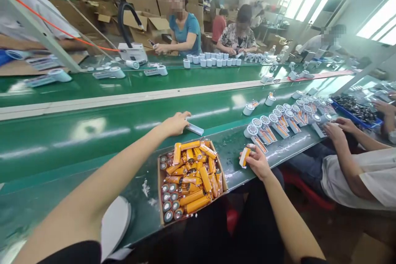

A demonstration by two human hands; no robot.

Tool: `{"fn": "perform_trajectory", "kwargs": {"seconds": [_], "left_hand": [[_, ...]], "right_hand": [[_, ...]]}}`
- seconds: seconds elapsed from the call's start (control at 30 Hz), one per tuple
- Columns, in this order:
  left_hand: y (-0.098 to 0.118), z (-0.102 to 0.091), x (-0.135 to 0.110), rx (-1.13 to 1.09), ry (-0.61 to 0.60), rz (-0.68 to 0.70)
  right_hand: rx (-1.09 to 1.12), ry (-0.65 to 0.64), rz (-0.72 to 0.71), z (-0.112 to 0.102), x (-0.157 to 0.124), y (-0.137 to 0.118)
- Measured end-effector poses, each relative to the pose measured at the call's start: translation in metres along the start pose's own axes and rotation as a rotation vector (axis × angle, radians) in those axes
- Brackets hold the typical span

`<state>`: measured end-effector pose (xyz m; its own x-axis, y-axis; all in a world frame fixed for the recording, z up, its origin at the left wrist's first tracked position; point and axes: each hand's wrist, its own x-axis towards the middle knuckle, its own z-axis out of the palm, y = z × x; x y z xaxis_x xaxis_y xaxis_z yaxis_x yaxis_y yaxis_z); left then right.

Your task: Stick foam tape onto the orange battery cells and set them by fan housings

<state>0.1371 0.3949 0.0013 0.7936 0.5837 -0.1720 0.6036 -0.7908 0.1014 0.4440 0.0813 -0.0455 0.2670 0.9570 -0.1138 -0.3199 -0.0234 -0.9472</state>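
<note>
My left hand (175, 123) reaches out over the green conveyor belt (93, 132) and its fingers close on a flat grey-white part (194, 128) lying there. My right hand (256, 161) rests at the bench's front edge, gripping an orange battery (244, 157). Between my arms stands a cardboard box (161, 189) packed with several orange batteries (194, 181), some upright, some lying loose.
Rows of white round fan parts with orange batteries (278, 121) lie to the right, where a seated person's hands (335, 130) work. A blue tray of dark parts (355, 111) sits far right. Across the second belt, other people sit by white cups (210, 61) and cardboard boxes.
</note>
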Motion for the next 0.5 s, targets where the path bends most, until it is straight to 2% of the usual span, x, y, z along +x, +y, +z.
{"fn": "perform_trajectory", "kwargs": {"seconds": [0.07, 0.17, 0.33, 0.4, 0.5], "left_hand": [[-0.002, -0.007, 0.004, -0.026, -0.037, -0.022], [-0.005, -0.015, 0.008, -0.07, -0.07, -0.062], [-0.001, -0.02, 0.013, -0.108, -0.033, -0.168], [0.001, -0.02, 0.014, -0.125, -0.02, -0.177], [0.009, -0.017, 0.024, -0.159, -0.006, -0.165]], "right_hand": [[-0.038, 0.011, -0.042, 0.014, 0.015, -0.003], [-0.155, 0.001, -0.154, 0.054, 0.058, -0.012], [-0.774, -0.143, -0.301, 0.131, 0.14, -0.025], [-0.922, -0.198, -0.302, 0.149, 0.157, -0.027], [-1.135, -0.247, -0.276, 0.158, 0.165, -0.029]]}}
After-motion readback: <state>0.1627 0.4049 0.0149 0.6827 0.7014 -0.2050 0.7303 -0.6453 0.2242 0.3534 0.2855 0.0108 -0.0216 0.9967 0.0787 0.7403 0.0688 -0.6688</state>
